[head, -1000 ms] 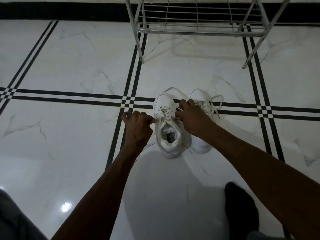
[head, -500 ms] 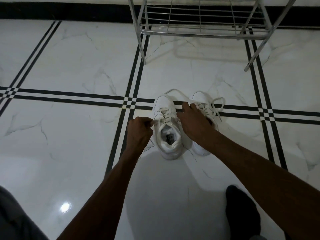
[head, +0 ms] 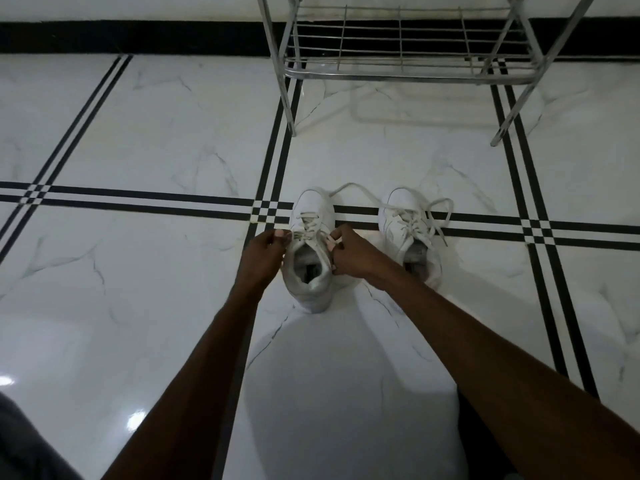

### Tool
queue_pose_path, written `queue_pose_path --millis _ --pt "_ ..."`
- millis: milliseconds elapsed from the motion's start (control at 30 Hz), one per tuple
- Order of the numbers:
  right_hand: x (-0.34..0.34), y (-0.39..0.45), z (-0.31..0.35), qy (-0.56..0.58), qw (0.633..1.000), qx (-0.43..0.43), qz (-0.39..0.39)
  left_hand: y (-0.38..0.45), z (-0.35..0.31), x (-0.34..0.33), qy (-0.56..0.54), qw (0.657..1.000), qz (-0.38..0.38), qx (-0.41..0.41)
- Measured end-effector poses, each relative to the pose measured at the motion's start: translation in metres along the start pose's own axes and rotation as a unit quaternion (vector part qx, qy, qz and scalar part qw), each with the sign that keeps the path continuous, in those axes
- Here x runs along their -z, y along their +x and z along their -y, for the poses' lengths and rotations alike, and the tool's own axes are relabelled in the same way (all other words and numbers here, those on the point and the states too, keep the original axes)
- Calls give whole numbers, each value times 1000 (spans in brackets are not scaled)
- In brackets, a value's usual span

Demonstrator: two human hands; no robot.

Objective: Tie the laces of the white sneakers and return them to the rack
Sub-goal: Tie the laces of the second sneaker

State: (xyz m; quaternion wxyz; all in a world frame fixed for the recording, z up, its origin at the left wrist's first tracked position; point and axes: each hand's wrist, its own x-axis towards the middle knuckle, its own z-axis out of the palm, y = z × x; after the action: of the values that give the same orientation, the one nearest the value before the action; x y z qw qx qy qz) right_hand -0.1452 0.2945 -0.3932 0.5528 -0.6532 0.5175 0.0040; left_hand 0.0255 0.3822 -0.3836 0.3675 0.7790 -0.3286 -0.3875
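If I let either lace end slacken, the knot on the left sneaker (head: pixel 311 251) could loosen before it sets, and the loose lace trailing past its toe might snag. My left hand (head: pixel 263 254) and right hand (head: pixel 353 252) flank its tongue, fingers pressed together, pinching what looks like a lace end each. The right sneaker (head: pixel 408 233) sits just beside, untied, on the floor (head: pixel 138 133) before the rack (head: pixel 408 60).

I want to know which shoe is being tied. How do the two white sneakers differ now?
Both hands, left hand and right hand, hold laces at the left sneaker; no hand touches the right sneaker. The right sneaker's laces trail loose on the floor. Both are white, upright, toes toward the rack.
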Motion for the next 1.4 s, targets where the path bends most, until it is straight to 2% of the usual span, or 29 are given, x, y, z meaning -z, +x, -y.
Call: queue_pose_path --millis 100,167,267,400,500,600,700,800,1000,1167,1233,1400 --pt "-5 -13 10 -28 1000 5 -1 -2 -13 4 68 996 -37 -41" --pt "5 -20 13 -61 998 15 -16 -4 -23 -3 96 986 -90 -104" --pt "42 -30 12 -50 993 45 -101 -8 -45 -24 85 968 -125 -199" --pt "102 -44 1 9 990 30 -135 -16 -70 -68 72 976 -45 -201" --pt "133 -52 -18 39 977 -2 -209 -16 -70 -103 65 987 62 -136" --pt "150 -55 -50 54 960 -49 -272 -17 -71 -138 41 992 95 -77" --pt "137 -53 -68 113 958 -97 -243 -21 -74 -154 56 994 62 -70" --pt "123 -50 -75 154 953 -92 -246 -19 -80 -165 72 991 39 -109" --pt "118 -42 -73 139 960 -42 -238 -10 -90 -169 115 977 39 -173" --pt "117 -46 -63 61 982 -10 -180 -11 -82 -164 103 978 23 -178" --pt "113 -43 -61 32 982 5 -186 -12 -78 -163 106 975 17 -197" --pt "103 -45 -61 42 964 26 -262 -12 -72 -159 128 968 -3 -215"
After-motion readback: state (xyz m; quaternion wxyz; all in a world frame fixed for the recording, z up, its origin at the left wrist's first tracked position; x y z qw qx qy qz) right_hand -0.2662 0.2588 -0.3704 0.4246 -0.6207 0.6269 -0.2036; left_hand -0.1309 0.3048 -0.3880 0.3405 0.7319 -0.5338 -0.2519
